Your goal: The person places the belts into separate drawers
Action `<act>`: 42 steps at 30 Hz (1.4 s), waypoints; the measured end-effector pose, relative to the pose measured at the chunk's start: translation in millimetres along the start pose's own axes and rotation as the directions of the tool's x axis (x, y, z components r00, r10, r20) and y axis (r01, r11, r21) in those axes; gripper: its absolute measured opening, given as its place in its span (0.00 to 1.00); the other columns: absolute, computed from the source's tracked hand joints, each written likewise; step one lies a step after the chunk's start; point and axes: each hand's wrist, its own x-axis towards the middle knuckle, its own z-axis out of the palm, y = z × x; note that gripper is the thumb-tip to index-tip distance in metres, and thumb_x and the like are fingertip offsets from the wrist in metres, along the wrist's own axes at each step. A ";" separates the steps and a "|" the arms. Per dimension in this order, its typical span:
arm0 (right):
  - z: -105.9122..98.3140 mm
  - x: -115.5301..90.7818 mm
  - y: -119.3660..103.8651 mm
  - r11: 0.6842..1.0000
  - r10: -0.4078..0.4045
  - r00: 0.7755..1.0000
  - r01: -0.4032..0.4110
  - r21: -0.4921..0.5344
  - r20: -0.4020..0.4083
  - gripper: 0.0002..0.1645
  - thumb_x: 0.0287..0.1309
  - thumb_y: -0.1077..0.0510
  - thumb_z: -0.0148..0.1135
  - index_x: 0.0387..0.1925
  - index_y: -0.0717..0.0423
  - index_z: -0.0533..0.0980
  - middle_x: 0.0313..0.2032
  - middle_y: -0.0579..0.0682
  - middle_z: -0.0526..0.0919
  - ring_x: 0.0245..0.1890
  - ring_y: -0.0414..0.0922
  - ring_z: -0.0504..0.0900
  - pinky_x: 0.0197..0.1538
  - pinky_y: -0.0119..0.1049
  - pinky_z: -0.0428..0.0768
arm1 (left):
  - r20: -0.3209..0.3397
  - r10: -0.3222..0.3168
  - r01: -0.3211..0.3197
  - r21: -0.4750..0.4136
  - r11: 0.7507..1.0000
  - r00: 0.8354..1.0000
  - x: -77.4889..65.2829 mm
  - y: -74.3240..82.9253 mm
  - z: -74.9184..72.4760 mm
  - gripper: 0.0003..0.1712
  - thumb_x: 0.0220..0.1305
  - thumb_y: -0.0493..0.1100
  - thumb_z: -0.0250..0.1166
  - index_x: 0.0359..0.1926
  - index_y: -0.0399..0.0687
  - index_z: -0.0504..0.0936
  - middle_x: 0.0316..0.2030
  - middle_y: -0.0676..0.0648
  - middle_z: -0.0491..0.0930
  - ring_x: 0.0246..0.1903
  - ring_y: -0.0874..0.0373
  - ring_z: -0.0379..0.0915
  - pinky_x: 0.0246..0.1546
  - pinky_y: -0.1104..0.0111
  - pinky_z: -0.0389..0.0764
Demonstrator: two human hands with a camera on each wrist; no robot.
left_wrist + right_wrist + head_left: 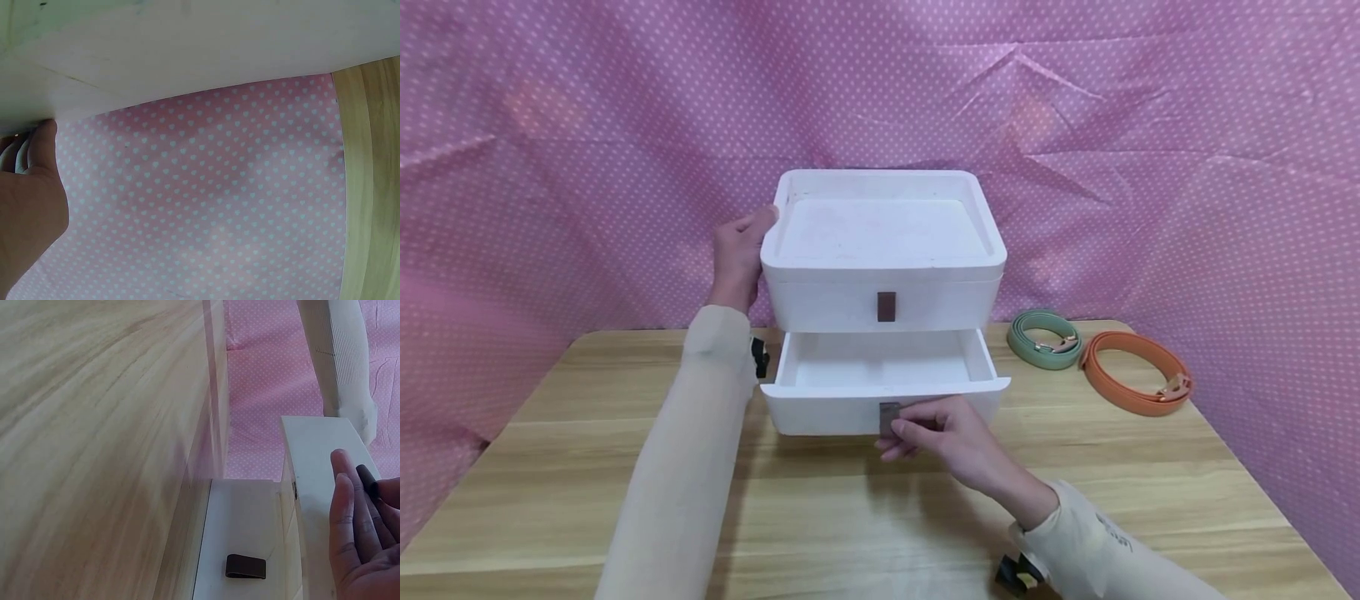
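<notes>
A white two-drawer box (883, 225) with a tray-like top stands on the table. Its lower drawer (827, 408) is pulled out, and the inside looks bare; the upper drawer (823, 304) is closed. My left hand (741, 254) holds the box's upper left side near the back, its fingertips partly hidden in the left wrist view. With thumb and fingers, my right hand (943, 433) pinches the brown pull tab (888, 417) on the lower drawer's front. In the right wrist view, the upper drawer's brown tab (245, 566) hangs free.
Right of the box lie a coiled green belt (1036, 354) and a coiled orange belt (1131, 400). Pink dotted cloth (625, 125) hangs behind the wooden table (587, 467). A small black device (1018, 575) sits at my right wrist.
</notes>
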 end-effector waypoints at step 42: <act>8.3 -8.3 0.0 0.999 -0.015 1.000 0.014 0.049 0.019 0.13 0.68 0.66 0.56 0.44 0.76 0.79 0.37 0.63 0.86 0.37 0.61 0.85 0.47 0.46 0.83 | 0.015 -0.013 0.013 0.014 1.000 1.000 3.5 1.0 -1.6 0.23 0.62 0.60 0.66 0.41 0.44 0.86 0.37 0.47 0.82 0.34 0.57 0.78 0.33 0.71 0.82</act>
